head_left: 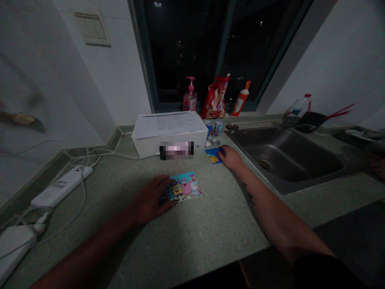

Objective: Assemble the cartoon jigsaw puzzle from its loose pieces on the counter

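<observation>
Green speckled countertop (198, 245) holds a bright cartoon card (185, 187) under the flat, open left hand (149, 199), while the right hand (230, 157) touches a small blue card (213, 156), its grip hard to tell.

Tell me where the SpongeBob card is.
In the head view, the SpongeBob card lies on the speckled countertop under the left hand, in front of the white box and left of the steel sink.
</observation>
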`<action>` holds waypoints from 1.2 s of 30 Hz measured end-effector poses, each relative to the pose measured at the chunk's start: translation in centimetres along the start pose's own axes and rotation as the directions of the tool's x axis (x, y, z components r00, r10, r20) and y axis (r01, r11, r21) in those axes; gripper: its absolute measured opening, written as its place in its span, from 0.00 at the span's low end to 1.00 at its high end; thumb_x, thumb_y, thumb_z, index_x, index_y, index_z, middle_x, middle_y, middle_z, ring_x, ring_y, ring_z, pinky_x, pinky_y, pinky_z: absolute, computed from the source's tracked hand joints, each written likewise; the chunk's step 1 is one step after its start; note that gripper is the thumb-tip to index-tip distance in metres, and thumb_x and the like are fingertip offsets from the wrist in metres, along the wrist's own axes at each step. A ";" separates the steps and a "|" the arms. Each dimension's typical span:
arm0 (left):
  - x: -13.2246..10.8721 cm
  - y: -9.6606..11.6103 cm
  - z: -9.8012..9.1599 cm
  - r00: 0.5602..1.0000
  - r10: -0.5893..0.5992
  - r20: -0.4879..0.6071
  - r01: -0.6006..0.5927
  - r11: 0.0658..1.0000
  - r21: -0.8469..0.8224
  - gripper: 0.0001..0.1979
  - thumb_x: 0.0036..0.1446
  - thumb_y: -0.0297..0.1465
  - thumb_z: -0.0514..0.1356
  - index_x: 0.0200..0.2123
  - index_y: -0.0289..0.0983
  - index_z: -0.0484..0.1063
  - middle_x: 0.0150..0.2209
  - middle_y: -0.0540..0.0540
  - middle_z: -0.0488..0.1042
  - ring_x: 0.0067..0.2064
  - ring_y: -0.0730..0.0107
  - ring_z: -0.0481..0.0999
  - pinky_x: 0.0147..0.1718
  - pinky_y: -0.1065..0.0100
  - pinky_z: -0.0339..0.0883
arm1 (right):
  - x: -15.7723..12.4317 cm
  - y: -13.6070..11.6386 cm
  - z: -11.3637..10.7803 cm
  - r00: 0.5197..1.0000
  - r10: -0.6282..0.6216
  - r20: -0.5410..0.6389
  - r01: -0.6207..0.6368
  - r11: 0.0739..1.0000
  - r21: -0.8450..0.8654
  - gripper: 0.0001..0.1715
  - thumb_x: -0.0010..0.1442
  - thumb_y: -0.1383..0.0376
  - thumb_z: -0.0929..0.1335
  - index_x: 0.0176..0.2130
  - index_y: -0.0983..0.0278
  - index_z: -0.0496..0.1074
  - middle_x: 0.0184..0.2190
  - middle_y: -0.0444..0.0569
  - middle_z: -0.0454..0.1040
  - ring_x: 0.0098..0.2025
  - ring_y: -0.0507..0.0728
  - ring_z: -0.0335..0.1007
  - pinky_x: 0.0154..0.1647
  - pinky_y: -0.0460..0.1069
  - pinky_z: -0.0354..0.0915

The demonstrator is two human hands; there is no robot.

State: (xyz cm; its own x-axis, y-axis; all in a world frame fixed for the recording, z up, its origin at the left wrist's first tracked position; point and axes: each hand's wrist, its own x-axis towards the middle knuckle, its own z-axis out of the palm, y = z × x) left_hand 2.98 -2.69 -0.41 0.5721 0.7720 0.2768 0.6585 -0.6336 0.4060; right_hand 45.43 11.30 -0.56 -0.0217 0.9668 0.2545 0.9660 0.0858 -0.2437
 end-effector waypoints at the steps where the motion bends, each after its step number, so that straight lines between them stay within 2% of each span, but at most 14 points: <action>1: 0.0 0.0 0.0 1.000 0.004 0.004 -0.004 1.000 0.001 0.34 0.68 0.48 0.66 0.71 0.44 0.69 0.70 0.32 0.72 0.68 0.38 0.75 0.66 0.39 0.73 | 0.0 0.1 0.0 1.000 -0.005 0.003 0.005 1.000 -0.002 0.23 0.76 0.58 0.66 0.62 0.66 0.78 0.64 0.63 0.79 0.65 0.67 0.75 0.69 0.56 0.66; 7: -0.1 -0.1 0.2 1.000 -0.023 -0.004 0.023 1.000 -0.020 0.35 0.66 0.48 0.68 0.72 0.48 0.69 0.71 0.36 0.72 0.69 0.37 0.75 0.66 0.37 0.74 | 0.2 0.4 0.3 0.999 -0.034 0.020 0.034 0.999 -0.013 0.25 0.77 0.59 0.65 0.64 0.68 0.77 0.66 0.64 0.78 0.66 0.67 0.75 0.70 0.55 0.65; 13: -0.2 -0.1 0.3 1.000 -0.016 -0.008 0.015 0.999 -0.045 0.35 0.65 0.47 0.68 0.73 0.48 0.70 0.71 0.34 0.72 0.68 0.33 0.75 0.66 0.35 0.74 | 0.3 0.4 0.3 0.998 -0.049 0.034 0.049 0.999 -0.015 0.25 0.76 0.59 0.65 0.64 0.68 0.77 0.66 0.64 0.78 0.67 0.68 0.74 0.70 0.57 0.66; 23: -0.5 -0.4 0.5 1.000 0.003 0.003 -0.003 1.000 0.009 0.34 0.68 0.48 0.66 0.73 0.47 0.67 0.72 0.35 0.71 0.70 0.39 0.73 0.67 0.38 0.73 | 0.2 0.5 0.4 0.996 -0.076 0.056 0.077 0.997 -0.020 0.26 0.76 0.58 0.66 0.66 0.68 0.77 0.66 0.64 0.78 0.68 0.68 0.72 0.71 0.57 0.64; 30: -0.4 -0.3 0.4 1.000 0.010 0.001 -0.010 1.000 0.018 0.34 0.69 0.49 0.65 0.73 0.47 0.67 0.72 0.36 0.71 0.69 0.39 0.74 0.67 0.38 0.73 | -0.3 0.3 0.4 0.993 -0.100 0.064 0.101 0.995 -0.022 0.27 0.76 0.56 0.67 0.67 0.65 0.76 0.65 0.62 0.77 0.67 0.68 0.73 0.71 0.59 0.65; 36: -0.4 -0.1 0.3 1.000 0.020 -0.004 -0.020 0.999 0.033 0.33 0.69 0.47 0.66 0.73 0.45 0.67 0.72 0.34 0.71 0.69 0.39 0.74 0.66 0.38 0.73 | -1.0 0.1 0.7 0.990 -0.136 0.031 0.136 0.991 -0.002 0.27 0.75 0.57 0.67 0.66 0.66 0.77 0.64 0.64 0.78 0.66 0.70 0.74 0.70 0.61 0.67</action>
State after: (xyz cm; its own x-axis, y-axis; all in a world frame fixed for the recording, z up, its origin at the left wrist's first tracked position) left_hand 2.84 -2.89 -0.86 0.5830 0.7595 0.2888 0.6629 -0.6501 0.3714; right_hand 45.42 10.46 -1.49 -0.1609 0.9531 0.2562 0.9547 0.2162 -0.2046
